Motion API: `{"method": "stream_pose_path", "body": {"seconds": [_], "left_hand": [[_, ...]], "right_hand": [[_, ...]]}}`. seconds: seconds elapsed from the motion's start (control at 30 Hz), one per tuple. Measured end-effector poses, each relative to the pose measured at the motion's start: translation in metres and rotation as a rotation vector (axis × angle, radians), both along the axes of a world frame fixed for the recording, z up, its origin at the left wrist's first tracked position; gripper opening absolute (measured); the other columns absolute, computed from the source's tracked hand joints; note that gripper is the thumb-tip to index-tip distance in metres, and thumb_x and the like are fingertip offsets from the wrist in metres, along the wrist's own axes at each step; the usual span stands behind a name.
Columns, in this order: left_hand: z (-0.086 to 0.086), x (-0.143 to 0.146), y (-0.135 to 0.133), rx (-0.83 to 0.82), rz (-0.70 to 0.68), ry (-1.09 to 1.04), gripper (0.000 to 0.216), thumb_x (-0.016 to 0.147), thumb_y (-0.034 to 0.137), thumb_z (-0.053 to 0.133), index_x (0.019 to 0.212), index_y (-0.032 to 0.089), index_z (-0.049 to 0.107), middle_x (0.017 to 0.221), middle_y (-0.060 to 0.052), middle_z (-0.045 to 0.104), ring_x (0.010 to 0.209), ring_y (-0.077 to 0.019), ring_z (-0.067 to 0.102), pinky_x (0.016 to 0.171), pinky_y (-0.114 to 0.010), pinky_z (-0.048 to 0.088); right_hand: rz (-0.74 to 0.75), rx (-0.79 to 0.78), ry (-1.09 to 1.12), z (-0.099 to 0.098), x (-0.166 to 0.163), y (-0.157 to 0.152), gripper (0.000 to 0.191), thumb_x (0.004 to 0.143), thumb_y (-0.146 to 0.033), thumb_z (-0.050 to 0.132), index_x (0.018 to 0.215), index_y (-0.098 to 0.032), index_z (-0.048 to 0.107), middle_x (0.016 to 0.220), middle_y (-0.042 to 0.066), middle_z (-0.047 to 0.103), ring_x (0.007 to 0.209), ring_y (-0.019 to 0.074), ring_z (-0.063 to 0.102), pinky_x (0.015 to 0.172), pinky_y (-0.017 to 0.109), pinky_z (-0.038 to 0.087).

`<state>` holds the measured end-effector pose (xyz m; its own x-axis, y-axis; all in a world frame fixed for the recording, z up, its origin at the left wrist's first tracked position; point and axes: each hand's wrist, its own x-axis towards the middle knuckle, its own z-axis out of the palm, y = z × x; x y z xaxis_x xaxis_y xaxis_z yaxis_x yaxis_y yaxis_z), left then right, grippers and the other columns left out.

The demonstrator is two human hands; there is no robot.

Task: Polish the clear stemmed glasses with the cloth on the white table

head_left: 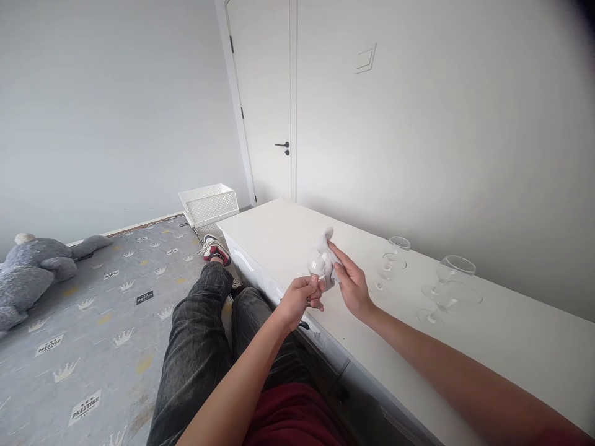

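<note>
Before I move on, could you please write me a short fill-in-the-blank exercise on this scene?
The left hand holds a clear drinking ____ while the right hand holds a pale cloth against it.
The door handle's colour is ____.
The plush toy lies on grey fabric printed with white ____.

Missing words: glass; black; crowns.

The left grip [298,302] is held with its fingers [317,303] curled inward and the thumb [310,284] laid above them. Just to its right, the right grip [352,284] is raised, its index finger [338,251] extended up and leftward and its thumb bent below that finger. From below the left grip, the bare left forearm [242,378] is angled upward; from below and right of the right grip, the bare right forearm [446,359] is slanted inward.
</note>
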<state>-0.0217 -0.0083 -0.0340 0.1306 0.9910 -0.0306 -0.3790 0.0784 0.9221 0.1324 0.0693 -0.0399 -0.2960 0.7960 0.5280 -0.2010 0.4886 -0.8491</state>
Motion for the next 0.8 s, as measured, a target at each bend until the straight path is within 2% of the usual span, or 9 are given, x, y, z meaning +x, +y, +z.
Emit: {"method": "stream_pose_path", "body": {"seconds": [0.07,0.2,0.27,0.3,0.4,0.53,0.67,0.73,0.8], "left_hand": [[0.001,0.002,-0.001,-0.011,0.021,0.015,0.054,0.084,0.067,0.072,0.086,0.015,0.06,0.062,0.011,0.026,0.05,-0.0049,0.03,0.066,-0.029,0.05],[-0.007,0.002,0.003,0.018,0.098,0.186,0.041,0.085,0.054,0.069,0.074,0.017,0.055,0.058,0.009,0.034,0.051,-0.0075,0.039,0.063,-0.03,0.05],[-0.011,-0.001,0.005,0.041,0.147,0.382,0.035,0.083,0.041,0.065,0.063,0.019,0.047,0.055,0.006,0.039,0.051,-0.0093,0.044,0.059,-0.028,0.047],[-0.011,-0.003,0.005,0.049,0.16,0.481,0.033,0.081,0.035,0.063,0.059,0.02,0.044,0.053,0.005,0.042,0.051,-0.0101,0.045,0.056,-0.027,0.044],[-0.008,-0.007,0.002,0.106,0.137,0.738,0.027,0.086,0.031,0.057,0.063,0.02,0.05,0.052,0.003,0.048,0.049,-0.0118,0.048,0.054,-0.027,0.037],[0.003,-0.006,-0.005,0.244,0.137,1.088,0.035,0.1,0.038,0.047,0.072,0.019,0.057,0.058,0.001,0.058,0.055,-0.015,0.056,0.059,-0.028,0.038],[0.014,-0.005,-0.012,0.308,0.156,1.517,0.035,0.103,0.036,0.048,0.08,0.017,0.067,0.078,-0.009,0.074,0.071,-0.0231,0.069,0.066,-0.033,0.04],[0.019,-0.005,-0.015,0.331,0.138,1.664,0.031,0.104,0.036,0.049,0.094,0.017,0.071,0.089,-0.012,0.078,0.078,-0.0275,0.073,0.067,-0.034,0.043],[0.023,-0.005,-0.018,0.347,0.127,1.758,0.03,0.104,0.037,0.048,0.102,0.017,0.071,0.092,-0.013,0.079,0.08,-0.0304,0.075,0.067,-0.035,0.044]], "right_hand": [[-0.033,0.282,-0.082,-0.001,0.006,0.003,0.048,0.108,-0.029,0.041,0.154,-0.03,0.052,0.163,0.004,0.049,0.154,0.025,0.041,0.13,0.051,0.031],[0.137,0.972,-0.407,0.007,0.013,0.015,0.056,0.104,-0.008,0.038,0.157,-0.024,0.048,0.155,0.009,0.057,0.151,0.0228,0.047,0.127,0.051,0.037],[0.206,1.206,-0.553,0.014,0.014,0.019,0.058,0.1,-0.003,0.04,0.154,-0.019,0.05,0.149,0.011,0.063,0.148,0.0225,0.05,0.125,0.05,0.041],[0.227,1.263,-0.596,0.018,0.014,0.02,0.057,0.098,-0.002,0.042,0.153,-0.017,0.052,0.147,0.011,0.065,0.148,0.0228,0.05,0.124,0.049,0.043],[0.285,1.22,-0.647,0.034,0.018,0.02,0.056,0.097,-0.005,0.044,0.151,-0.014,0.053,0.147,0.014,0.064,0.146,0.0247,0.053,0.122,0.051,0.044],[0.404,0.862,-0.651,0.061,0.032,0.018,0.052,0.102,-0.011,0.04,0.15,-0.023,0.055,0.145,0.009,0.066,0.135,0.0215,0.061,0.118,0.047,0.047],[0.486,0.565,-0.767,0.082,0.046,0.017,0.048,0.107,-0.018,0.039,0.152,-0.029,0.054,0.137,0.003,0.072,0.124,0.0203,0.068,0.105,0.038,0.054],[0.479,0.569,-0.803,0.086,0.047,0.018,0.045,0.108,-0.021,0.041,0.147,-0.029,0.059,0.138,0.003,0.071,0.125,0.0211,0.067,0.105,0.038,0.053],[0.482,0.659,-0.816,0.086,0.045,0.019,0.041,0.106,-0.021,0.045,0.141,-0.028,0.065,0.139,0.004,0.07,0.128,0.0224,0.064,0.109,0.041,0.049]]}}
